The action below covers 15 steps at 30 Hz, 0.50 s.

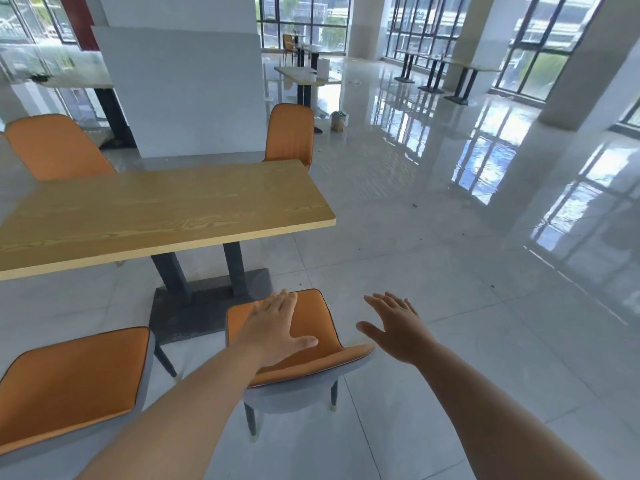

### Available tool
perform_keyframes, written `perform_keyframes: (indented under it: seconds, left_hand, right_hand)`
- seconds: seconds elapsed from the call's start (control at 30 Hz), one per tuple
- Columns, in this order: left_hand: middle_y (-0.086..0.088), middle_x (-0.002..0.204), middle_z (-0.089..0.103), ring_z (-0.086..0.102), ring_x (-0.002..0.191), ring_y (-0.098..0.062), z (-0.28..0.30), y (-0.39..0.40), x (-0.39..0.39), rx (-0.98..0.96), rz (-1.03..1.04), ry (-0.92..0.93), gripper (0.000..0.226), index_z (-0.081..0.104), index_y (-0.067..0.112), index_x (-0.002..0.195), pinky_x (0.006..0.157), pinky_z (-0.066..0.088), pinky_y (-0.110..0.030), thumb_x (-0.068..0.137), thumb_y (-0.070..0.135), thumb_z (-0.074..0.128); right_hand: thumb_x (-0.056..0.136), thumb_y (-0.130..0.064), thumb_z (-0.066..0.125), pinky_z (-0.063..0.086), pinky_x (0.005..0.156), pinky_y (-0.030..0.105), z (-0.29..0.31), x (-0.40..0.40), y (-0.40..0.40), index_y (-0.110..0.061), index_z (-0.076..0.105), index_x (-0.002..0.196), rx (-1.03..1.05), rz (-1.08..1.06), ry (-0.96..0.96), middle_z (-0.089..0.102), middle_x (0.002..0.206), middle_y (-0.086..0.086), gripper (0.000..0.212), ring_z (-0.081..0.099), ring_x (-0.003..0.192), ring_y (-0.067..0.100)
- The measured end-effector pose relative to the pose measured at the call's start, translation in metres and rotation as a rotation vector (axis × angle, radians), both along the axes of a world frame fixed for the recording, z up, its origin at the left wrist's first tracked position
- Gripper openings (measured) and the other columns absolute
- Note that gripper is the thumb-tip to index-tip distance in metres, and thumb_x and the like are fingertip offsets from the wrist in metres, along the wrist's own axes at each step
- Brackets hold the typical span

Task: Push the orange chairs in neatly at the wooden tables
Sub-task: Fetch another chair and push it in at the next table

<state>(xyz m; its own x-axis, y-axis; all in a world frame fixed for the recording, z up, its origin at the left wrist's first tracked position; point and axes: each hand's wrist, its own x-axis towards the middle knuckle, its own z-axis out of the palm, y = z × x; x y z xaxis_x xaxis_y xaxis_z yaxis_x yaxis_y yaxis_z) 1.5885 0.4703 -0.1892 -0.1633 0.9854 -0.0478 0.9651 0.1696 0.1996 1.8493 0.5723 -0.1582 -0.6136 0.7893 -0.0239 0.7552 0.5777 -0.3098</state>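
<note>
orange seat of the near chair (311, 344) sits at about 6 o'clock from the wooden table (166, 209), turned askew and well clear of the table edge, so it is not yet pushed in; the left hand (273, 327) lies over the seat with fingers spread and flat, gripping nothing; whether the palm touches the cushion i cannot tell; the right hand (398, 327) hovers just off the chair's right side, fingers apart and empty; a second chair (72, 382) at 7 o'clock also stands out from the table, still to be tucked; across the table, one chair (55, 147) at 11 o'clock and another (291, 133) at 1 o'clock stand close to the far edge, seemingly in place; by my judgement about half remains; count: four orange chairs at this table, a fifth (288, 43) far off by the windows; several more tables (304, 75) beyond on the glossy tiled floor (450, 271)
</note>
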Motion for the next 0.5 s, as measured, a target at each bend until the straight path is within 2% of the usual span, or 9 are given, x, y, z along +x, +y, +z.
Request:
perform_keyframes:
  seconds: [0.27,0.5]
  left_hand:
    - [0.000,0.163,-0.002,-0.005,0.149,-0.020,0.051,0.001,0.013,0.070,-0.104,-0.030,0.112,-0.001,0.023,0.154,0.116,0.000,-0.045,0.070,0.092,0.028]
    - [-0.001,0.163,-0.006,-0.007,0.149,-0.020,0.099,-0.013,0.008,0.106,-0.116,-0.027,0.109,-0.003,0.021,0.154,0.117,-0.002,-0.044,0.075,0.086,0.034]
  right_hand:
    - [0.090,-0.069,0.038,0.007,0.121,0.042,0.043,0.024,-0.018,-0.028,0.026,0.151,0.080,-0.082,0.002,0.027,0.159,-0.003,0.075,0.012,0.149,0.018]
    - [0.088,-0.069,0.042,0.010,0.121,0.040,0.083,0.025,-0.029,-0.027,0.029,0.150,0.169,-0.099,0.048,0.030,0.157,-0.003,0.076,0.015,0.148,0.018]
